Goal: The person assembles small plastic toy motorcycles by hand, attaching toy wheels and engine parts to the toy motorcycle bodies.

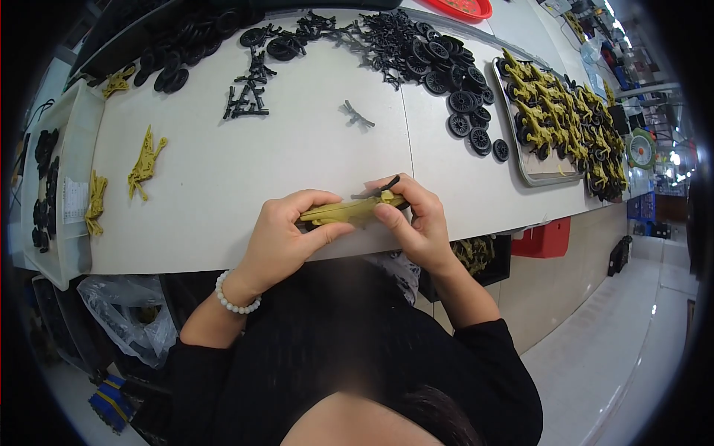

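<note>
Both hands [280, 232] grip a yellow plastic frame [333, 212], seemingly unfinished, while black-wheeled yellow assemblies [549, 113] look done and loose yellow pieces [145, 165] remain.

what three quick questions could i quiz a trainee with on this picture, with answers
1. Which wrist wears the white beaded bracelet?
2. True or false: the left hand and right hand hold the same yellow piece.
3. What lies on the table just left of the metal tray? a) a green fan b) black wheels c) a white bin

Key: 1. The left; 2. True; 3. b
</note>
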Demonstrator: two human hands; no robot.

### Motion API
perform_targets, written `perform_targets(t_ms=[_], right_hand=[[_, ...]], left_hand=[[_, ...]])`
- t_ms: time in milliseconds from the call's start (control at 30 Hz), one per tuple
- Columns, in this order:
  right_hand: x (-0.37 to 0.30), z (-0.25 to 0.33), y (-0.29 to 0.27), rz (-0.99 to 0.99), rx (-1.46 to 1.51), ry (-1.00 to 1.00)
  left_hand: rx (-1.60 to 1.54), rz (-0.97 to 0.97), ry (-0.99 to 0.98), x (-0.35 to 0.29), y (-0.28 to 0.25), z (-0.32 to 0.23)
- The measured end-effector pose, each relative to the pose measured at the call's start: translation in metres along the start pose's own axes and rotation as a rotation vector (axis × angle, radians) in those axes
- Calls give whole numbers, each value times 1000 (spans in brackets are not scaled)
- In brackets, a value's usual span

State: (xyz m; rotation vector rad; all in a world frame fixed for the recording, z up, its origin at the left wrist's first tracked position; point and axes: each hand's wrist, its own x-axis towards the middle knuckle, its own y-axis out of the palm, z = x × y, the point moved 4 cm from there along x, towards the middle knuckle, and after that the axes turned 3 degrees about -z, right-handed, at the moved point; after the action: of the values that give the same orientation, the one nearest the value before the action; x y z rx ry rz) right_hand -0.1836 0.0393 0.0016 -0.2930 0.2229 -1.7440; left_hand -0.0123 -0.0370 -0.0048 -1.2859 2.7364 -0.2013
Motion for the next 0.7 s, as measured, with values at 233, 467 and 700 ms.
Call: perform_targets(t_ms=[233,467,700], right_hand=[[-4,-2,2,-43,175,75],[-6,-2,-1,-36,181,88],[5,-2,0,21,273,246]], left_hand=[[-49,-106,97,-5,3,5],[-20,-92,180,-4,3,-3],[-228,17,-125,-5,5,1]])
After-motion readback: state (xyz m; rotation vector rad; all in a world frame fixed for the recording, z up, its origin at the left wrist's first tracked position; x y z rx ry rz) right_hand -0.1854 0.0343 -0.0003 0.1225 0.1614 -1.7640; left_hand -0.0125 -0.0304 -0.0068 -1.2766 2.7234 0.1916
